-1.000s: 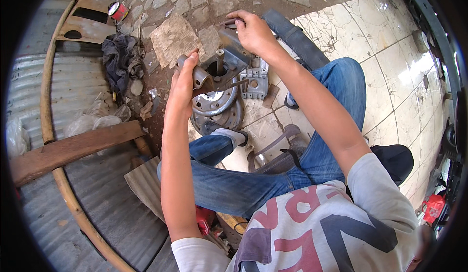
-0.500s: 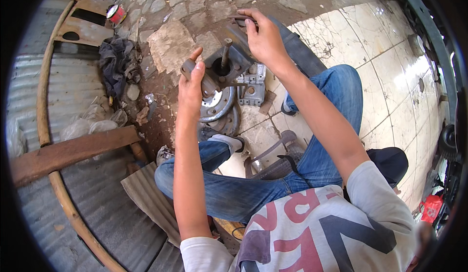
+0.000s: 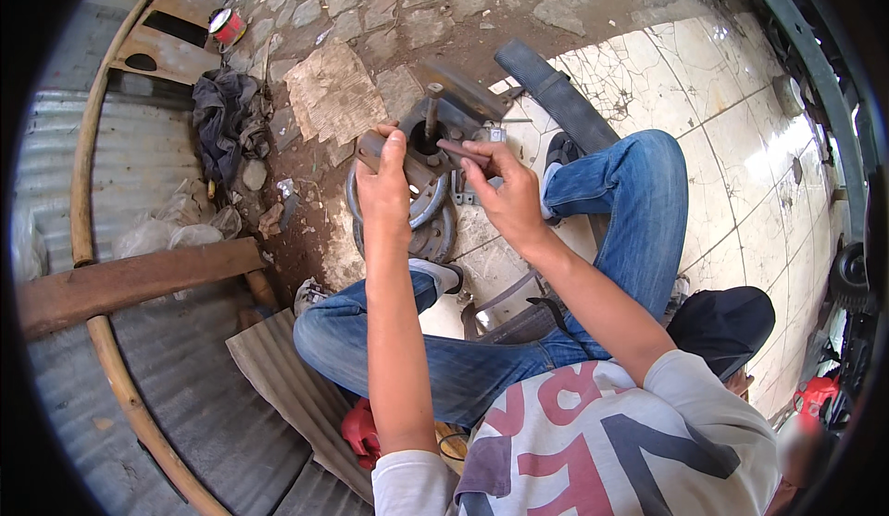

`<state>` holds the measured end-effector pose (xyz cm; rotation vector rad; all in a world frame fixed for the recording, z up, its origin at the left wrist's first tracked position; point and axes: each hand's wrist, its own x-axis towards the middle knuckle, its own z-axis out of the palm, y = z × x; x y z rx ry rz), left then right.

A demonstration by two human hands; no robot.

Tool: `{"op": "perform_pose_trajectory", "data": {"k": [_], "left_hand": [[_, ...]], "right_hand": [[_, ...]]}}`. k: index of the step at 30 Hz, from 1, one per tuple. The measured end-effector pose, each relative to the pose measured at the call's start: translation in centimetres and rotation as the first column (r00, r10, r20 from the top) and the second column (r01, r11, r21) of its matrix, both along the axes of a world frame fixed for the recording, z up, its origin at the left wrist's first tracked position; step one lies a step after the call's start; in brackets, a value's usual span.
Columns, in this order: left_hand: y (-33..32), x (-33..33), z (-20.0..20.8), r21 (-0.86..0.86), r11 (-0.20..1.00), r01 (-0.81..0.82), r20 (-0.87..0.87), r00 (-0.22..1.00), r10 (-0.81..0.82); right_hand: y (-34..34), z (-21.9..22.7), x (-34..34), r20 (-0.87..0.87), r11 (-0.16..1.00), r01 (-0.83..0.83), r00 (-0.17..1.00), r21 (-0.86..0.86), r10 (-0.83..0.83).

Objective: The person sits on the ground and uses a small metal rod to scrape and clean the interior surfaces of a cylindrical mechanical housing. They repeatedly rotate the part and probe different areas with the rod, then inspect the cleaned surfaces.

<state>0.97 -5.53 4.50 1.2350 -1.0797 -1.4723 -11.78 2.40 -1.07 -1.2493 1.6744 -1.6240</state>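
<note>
My left hand (image 3: pixel 384 178) is closed around a short grey-brown metal cylinder (image 3: pixel 371 149), perhaps a hammer head; its far parts are hidden by the fingers. Close by, my right hand (image 3: pixel 509 197) pinches a short, flat reddish-brown bar (image 3: pixel 460 153), with its tip pointing toward the left hand. Just beyond both hands stands an upright metal rod (image 3: pixel 432 113) in a dark metal block (image 3: pixel 451 120). Below the left hand, round metal wheel parts (image 3: pixel 431 235) lie on the ground, partly covered by that hand.
A black ribbed rubber strip (image 3: pixel 556 90) lies beyond my right knee on cracked white tiles (image 3: pixel 722 164). Flattened cardboard (image 3: pixel 331 90) rests on the dirt. At left are corrugated metal sheets (image 3: pixel 139 164), a wooden plank (image 3: pixel 139 285) and a dark cloth (image 3: pixel 220 123). A dark cap (image 3: pixel 722 331) shows at right.
My right hand has come down and left from beyond the block, bringing the reddish-brown bar near the rod. My left hand has shifted slightly right and nearer, still holding the cylinder.
</note>
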Motion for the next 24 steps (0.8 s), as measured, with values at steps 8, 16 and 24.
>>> {"op": "perform_pose_trajectory", "data": {"k": [8,16,24], "left_hand": [[2.1,0.0,-0.2,-0.056,0.997,-0.044,-0.044,0.998,0.042],[2.9,0.7,-1.2,-0.158,0.987,-0.036,-0.064,0.998,0.026],[3.2,1.7,-1.5,-0.14,0.988,-0.059,-0.171,0.985,0.035]], "right_hand": [[1.3,2.0,-0.8,-0.276,0.993,-0.103,0.954,0.049,0.113],[1.9,1.6,-0.5,-0.487,0.983,-0.185,0.858,0.011,0.167],[1.7,2.0,-0.5,-0.302,0.964,-0.25,0.915,0.094,0.267]]}}
